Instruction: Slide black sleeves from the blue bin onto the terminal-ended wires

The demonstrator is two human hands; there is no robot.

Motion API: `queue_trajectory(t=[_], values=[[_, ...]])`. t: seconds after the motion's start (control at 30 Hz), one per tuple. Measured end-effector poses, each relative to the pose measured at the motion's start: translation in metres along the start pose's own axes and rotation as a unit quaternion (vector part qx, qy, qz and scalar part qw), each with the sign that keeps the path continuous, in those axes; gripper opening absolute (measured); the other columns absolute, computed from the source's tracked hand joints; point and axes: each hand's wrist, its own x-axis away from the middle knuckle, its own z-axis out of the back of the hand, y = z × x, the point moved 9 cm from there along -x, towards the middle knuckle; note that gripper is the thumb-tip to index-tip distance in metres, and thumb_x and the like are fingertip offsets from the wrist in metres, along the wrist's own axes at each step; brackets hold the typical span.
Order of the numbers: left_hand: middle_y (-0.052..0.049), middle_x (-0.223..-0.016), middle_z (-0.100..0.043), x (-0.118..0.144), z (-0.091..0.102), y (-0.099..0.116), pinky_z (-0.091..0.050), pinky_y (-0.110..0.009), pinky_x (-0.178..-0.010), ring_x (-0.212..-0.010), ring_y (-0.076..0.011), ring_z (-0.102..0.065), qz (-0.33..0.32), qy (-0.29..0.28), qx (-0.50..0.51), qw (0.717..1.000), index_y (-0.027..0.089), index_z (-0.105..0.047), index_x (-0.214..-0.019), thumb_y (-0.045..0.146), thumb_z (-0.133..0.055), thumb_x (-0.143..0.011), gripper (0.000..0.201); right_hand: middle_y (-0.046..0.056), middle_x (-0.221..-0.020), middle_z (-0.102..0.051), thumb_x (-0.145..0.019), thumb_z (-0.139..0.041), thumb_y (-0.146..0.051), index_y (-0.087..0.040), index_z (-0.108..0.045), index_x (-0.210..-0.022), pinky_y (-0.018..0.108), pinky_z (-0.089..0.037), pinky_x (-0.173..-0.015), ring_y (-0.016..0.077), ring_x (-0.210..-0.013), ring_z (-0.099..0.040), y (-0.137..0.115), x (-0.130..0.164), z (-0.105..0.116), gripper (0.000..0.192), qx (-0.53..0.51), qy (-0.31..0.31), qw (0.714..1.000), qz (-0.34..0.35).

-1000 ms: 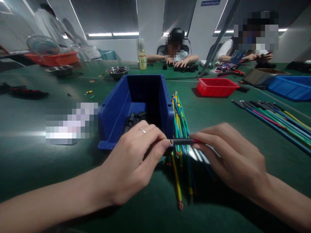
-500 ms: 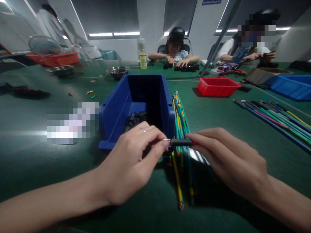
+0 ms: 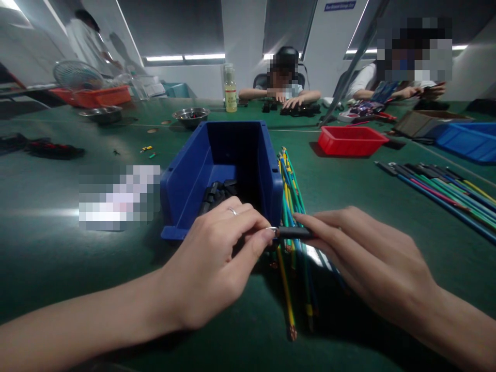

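My left hand (image 3: 228, 258) is closed, pinching a small silvery cable lug (image 3: 273, 230) between thumb and forefinger. A black sleeve (image 3: 293, 232) runs to the right from the lug, with a bit of copper colour showing where they meet. My right hand (image 3: 372, 258) is closed on the sleeve's right end; the wire beyond is hidden by the fingers. Below and behind the hands lies a bundle of green, yellow and blue wires (image 3: 289, 196) with bare copper ends. Past my left hand stands a blue bin (image 3: 178, 191) holding black sleeves (image 3: 215, 192).
Finished-looking lugged cables (image 3: 445, 191) lie at the right. A red tray (image 3: 352, 140), a blue tray (image 3: 470, 142) and a metal bowl (image 3: 190, 118) stand farther back. A bottle (image 3: 230, 90) is beyond the bin. Co-workers sit across the green table (image 3: 127, 268).
The red wire piece seen beside the black sleeve is now covered by my right fingers, which have closed over the sleeve's end. The whole view has shifted slightly; my left hand keeps its pinch.
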Motion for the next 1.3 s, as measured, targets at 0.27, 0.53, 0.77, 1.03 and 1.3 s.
queue_trajectory(t=[0.27,0.53,0.77,1.03,1.3], values=[[-0.001,-0.080,-0.063,0.000,0.000,0.005,-0.045,-0.030,-0.074,-0.080,-0.0156,-0.056,-0.020,-0.001,-0.016,1.000,0.019,-0.063,-0.081,0.018,-0.050,-0.099,0.022,0.011,-0.095,-0.068,-0.096,-0.050,-0.008,-0.007,-0.058,-0.124,0.029,-0.043,-0.063,0.0170,-0.073,-0.056,-0.002,-0.002,-0.001,0.029,0.022,0.007,1.000,0.007],[0.000,-0.083,-0.064,-0.001,-0.002,0.008,-0.044,-0.031,-0.076,-0.084,-0.0158,-0.055,-0.039,-0.009,-0.035,0.999,0.019,-0.061,-0.083,0.019,-0.050,-0.100,0.020,0.010,-0.101,-0.068,-0.096,-0.044,-0.006,-0.014,-0.057,-0.129,0.030,-0.044,-0.065,0.0172,-0.076,-0.056,0.002,0.003,-0.005,0.036,-0.035,-0.009,0.999,-0.013],[-0.001,-0.085,-0.061,0.000,-0.006,0.011,-0.041,-0.031,-0.073,-0.086,-0.0176,-0.054,-0.051,-0.029,-0.073,0.996,0.019,-0.056,-0.083,0.017,-0.045,-0.101,0.021,0.009,-0.100,-0.065,-0.098,-0.040,-0.005,-0.014,-0.054,-0.134,0.026,-0.046,-0.066,0.0157,-0.080,-0.057,0.003,-0.001,-0.006,0.039,-0.063,-0.031,0.997,-0.006],[-0.007,-0.087,-0.058,0.007,-0.001,0.014,-0.038,-0.036,-0.066,-0.080,-0.0239,-0.051,-0.102,0.061,-0.294,0.948,0.016,-0.054,-0.093,0.034,-0.039,-0.103,0.026,0.006,-0.095,-0.060,-0.099,-0.044,-0.007,-0.013,-0.049,-0.140,0.024,-0.046,-0.066,0.0131,-0.076,-0.055,0.016,0.009,-0.009,0.042,-0.064,-0.053,0.996,0.014],[-0.003,-0.065,-0.058,0.003,-0.018,-0.005,-0.035,-0.037,-0.059,-0.061,-0.0231,-0.055,-0.046,-0.045,-0.370,0.927,0.022,-0.052,-0.074,0.045,-0.014,-0.107,0.054,0.008,-0.106,-0.063,-0.098,-0.048,-0.008,-0.018,-0.048,-0.139,0.026,-0.051,-0.078,0.0160,-0.090,-0.061,0.056,0.018,-0.010,0.042,-0.016,-0.007,0.998,-0.054]])
